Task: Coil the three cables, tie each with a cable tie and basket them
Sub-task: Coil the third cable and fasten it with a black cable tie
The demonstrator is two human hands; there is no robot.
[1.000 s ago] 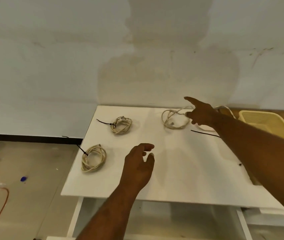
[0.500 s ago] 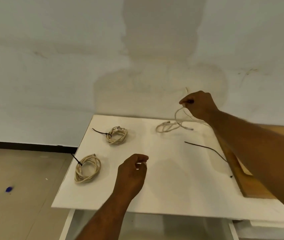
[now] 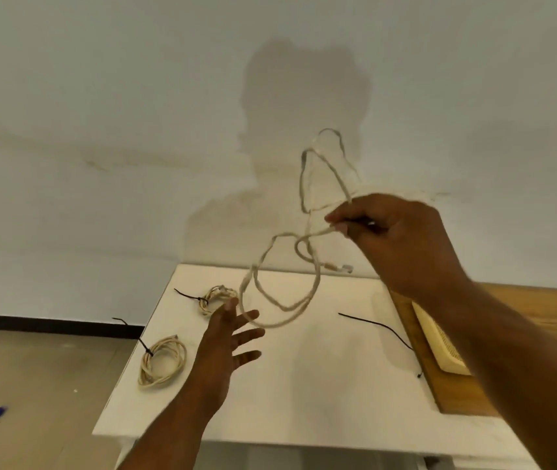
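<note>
Bare indoor room, exact kind unclear, looks like a makeshift workspace: stained pale wall [image 3: 100, 130], black skirting strip [image 3: 50, 323], dull grey-brown floor [image 3: 33, 385], plain white table [image 3: 321, 401] against the wall, wooden surface [image 3: 548, 307] alongside.

No text, label, brand, number or sign is showing legibly anywhere.
</note>
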